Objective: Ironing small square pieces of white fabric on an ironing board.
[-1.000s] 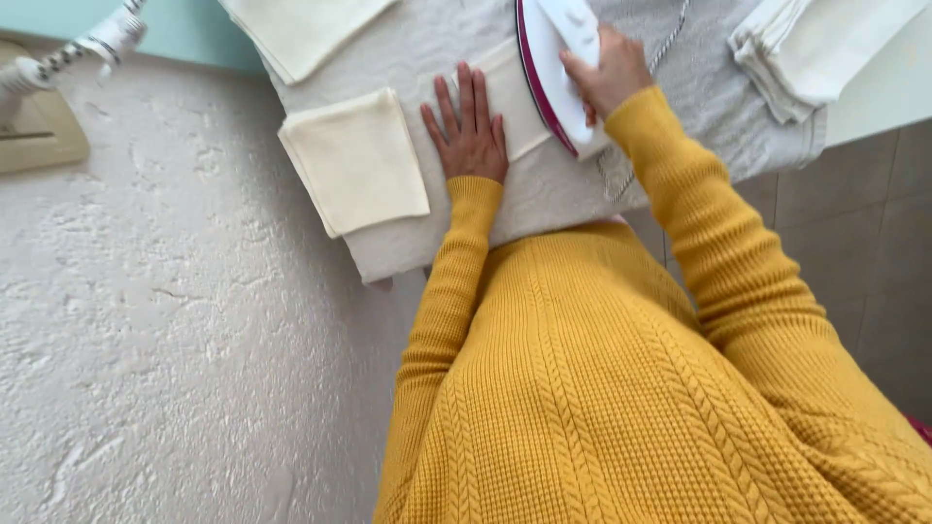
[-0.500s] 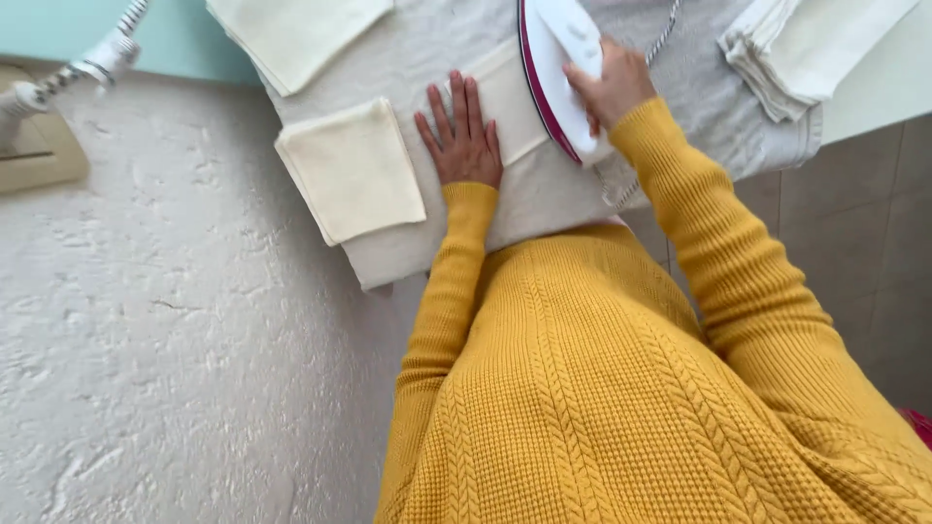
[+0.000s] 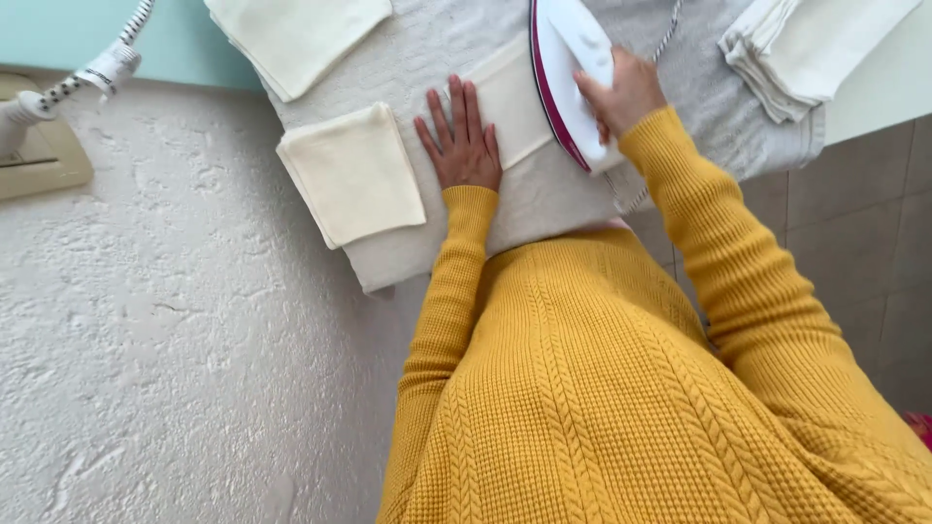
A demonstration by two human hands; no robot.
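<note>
My right hand (image 3: 629, 92) grips the handle of a white iron with a dark red base (image 3: 568, 73), which rests on a cream cloth (image 3: 515, 97) spread over the grey ironing board (image 3: 544, 194). My left hand (image 3: 461, 136) lies flat with fingers apart on the near left part of that cloth, just left of the iron. Both arms wear a mustard knitted sweater.
A folded cream cloth (image 3: 354, 175) lies at the board's left end, another (image 3: 296, 34) hangs over the far left edge. A stack of folded cloths (image 3: 806, 49) sits at the far right. A striped cord and plug (image 3: 83, 73) meet a wall socket (image 3: 44, 155).
The iron and my right hand have slid slightly to the right and nearer to me over the cloth. My left hand stays pressed flat in place.
</note>
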